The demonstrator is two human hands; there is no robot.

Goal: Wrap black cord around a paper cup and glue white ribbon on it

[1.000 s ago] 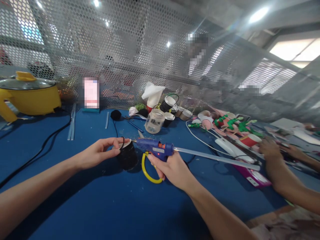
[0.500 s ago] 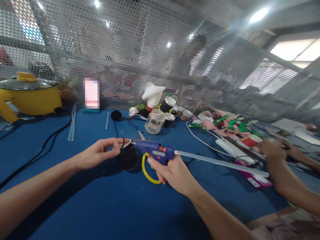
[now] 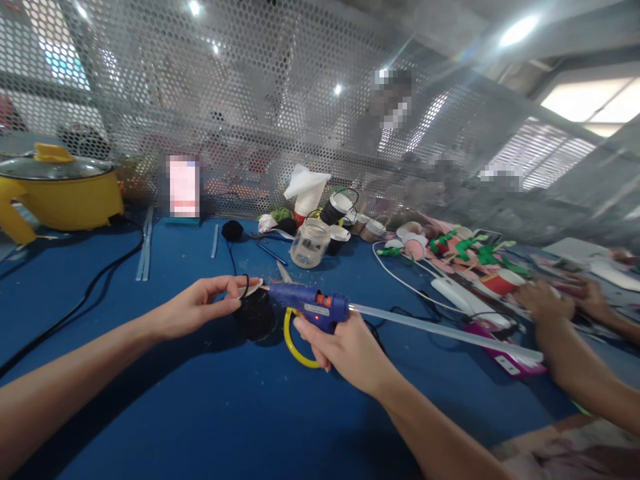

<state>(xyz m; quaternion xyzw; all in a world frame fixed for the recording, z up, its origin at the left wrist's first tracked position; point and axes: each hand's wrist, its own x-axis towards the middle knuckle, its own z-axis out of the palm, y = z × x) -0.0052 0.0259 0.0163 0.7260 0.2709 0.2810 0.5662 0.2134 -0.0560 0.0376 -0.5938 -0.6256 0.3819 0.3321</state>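
Since prior frame, glue gun nudged toward 9 o'clock (slightly). R hand fingers grip it; L hand fingers pinch black cup.

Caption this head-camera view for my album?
Right hand aims a blue glue gun at a black cup steadied by the left hand.

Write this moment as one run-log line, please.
left hand: holds black cup | right hand: grips glue gun, nozzle at cup rim | surface: blue table
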